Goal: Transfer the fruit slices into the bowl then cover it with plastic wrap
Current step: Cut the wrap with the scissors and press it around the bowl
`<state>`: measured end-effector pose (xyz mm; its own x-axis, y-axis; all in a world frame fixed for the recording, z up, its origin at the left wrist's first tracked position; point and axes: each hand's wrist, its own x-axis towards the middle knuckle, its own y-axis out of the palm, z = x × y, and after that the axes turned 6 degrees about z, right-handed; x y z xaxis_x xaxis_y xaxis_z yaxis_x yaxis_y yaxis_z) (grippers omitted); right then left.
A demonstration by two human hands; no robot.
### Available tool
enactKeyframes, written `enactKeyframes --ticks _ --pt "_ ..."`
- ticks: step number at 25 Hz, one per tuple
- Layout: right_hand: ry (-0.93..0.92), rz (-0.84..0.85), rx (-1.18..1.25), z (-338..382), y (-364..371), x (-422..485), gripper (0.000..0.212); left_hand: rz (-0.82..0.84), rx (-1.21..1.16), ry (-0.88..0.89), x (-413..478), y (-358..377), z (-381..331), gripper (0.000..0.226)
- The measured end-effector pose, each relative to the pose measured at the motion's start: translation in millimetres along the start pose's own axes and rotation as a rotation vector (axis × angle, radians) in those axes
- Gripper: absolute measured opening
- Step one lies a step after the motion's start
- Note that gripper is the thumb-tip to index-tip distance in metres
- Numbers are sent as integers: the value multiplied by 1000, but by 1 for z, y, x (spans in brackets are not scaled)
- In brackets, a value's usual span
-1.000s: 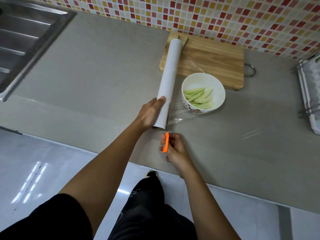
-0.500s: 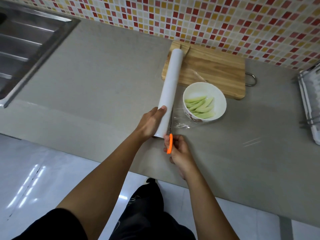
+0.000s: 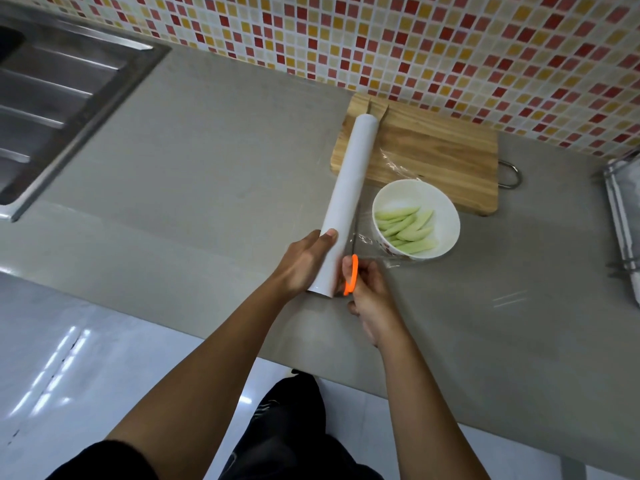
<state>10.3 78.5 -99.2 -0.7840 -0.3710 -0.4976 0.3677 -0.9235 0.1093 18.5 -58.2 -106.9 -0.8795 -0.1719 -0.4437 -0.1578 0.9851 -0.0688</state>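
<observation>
A white bowl [image 3: 446,216] holding several pale green fruit slices [image 3: 407,228] stands on the grey counter, with clear plastic wrap [image 3: 372,242] stretched over it from a long white roll [image 3: 349,195]. My left hand [image 3: 304,261] grips the roll's near end and holds it down. My right hand [image 3: 372,296] holds orange-handled scissors [image 3: 350,278], their blades lying along the roll's right side in the wrap.
A wooden cutting board [image 3: 433,154] lies behind the bowl, against the tiled wall. A steel sink [image 3: 59,98] fills the far left. A dish rack [image 3: 623,209] sits at the right edge. The counter's front edge runs just below my hands.
My right hand has pushed the scissors forward along the roll, the blades now reaching further into the wrap. My left hand still holds the roll's near end.
</observation>
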Motion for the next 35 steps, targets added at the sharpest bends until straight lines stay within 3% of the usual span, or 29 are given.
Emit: enactKeyframes --ticks 13,20,35 --pt "-66 -6 16 20 5 38 23 39 58 8 -4 -14 -1 45" --pt "-14 -1 -28 26 10 51 32 59 89 8 -15 -30 4 33" --pt "36 38 58 35 23 63 26 110 74 -22 -29 -65 -2 71"
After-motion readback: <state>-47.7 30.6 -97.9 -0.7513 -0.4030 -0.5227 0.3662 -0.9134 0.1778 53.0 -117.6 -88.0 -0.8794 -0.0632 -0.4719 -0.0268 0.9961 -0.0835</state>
